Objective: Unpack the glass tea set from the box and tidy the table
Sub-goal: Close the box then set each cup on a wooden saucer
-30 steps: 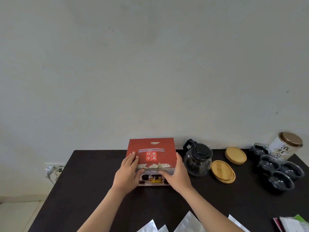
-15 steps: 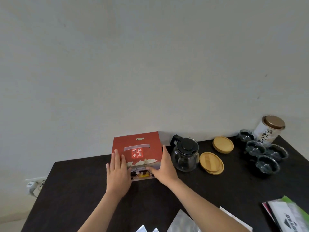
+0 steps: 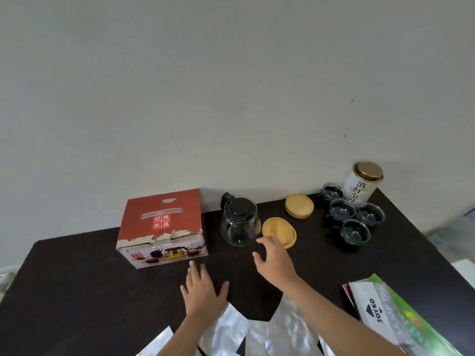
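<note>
The red box [image 3: 161, 222] carried white characters 经典水具 on its lid. The tin [image 3: 362, 187] bore dark vertical characters, 滇红 among them, the rest unclear. A white packet [image 3: 372, 310] showed "JOYKO" upside down.

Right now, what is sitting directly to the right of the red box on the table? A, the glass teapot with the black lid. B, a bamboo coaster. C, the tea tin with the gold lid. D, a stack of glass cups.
A: the glass teapot with its black lid stands just right of the red box; the bamboo coasters, glass cups and tea tin all lie farther right.
</note>
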Available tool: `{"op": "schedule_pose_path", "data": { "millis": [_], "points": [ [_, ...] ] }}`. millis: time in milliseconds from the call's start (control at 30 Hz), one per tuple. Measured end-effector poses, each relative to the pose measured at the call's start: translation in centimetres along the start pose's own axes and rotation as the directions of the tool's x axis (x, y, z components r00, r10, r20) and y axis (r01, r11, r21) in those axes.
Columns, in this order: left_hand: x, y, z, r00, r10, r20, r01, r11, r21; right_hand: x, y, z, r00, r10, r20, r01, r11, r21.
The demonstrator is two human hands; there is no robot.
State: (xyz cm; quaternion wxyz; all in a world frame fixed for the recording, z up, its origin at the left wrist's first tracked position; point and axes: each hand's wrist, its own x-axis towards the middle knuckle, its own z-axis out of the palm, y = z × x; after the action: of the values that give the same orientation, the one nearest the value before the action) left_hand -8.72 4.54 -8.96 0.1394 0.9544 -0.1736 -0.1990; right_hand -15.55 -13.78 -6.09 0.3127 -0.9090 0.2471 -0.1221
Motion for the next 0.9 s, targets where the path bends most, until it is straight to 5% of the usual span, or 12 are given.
{"op": "schedule_pose_path", "data": {
  "millis": [100,233,500,900],
  "points": [
    [0.8,1.3,0.3,0.961,-0.274,0.042,0.277,0.948,-0.154,1.5,1.6,-2.0,0.99,0.1,0.096,-0.09,0.991,-0.102],
    [2.0,1.6,1.6,0.913,-0.407,0.038,0.407,0.898,-0.166,4.7,3.1,-3.4,0.944,0.235,0.23,-0.163,0.943,-0.292],
    [2.7,1.7,3.5,0.898,-0.436,-0.063,0.434,0.9,-0.043,10.3,4.7,-2.6,0.815,0.346,0.466,-0.145,0.899,-0.413],
    [2.4,1.4,4.2,0.887,-0.434,-0.159,0.426,0.901,-0.086,9.6,6.6,-2.2,0.853,0.324,0.409,-0.165,0.911,-0.377]
  ]
}}
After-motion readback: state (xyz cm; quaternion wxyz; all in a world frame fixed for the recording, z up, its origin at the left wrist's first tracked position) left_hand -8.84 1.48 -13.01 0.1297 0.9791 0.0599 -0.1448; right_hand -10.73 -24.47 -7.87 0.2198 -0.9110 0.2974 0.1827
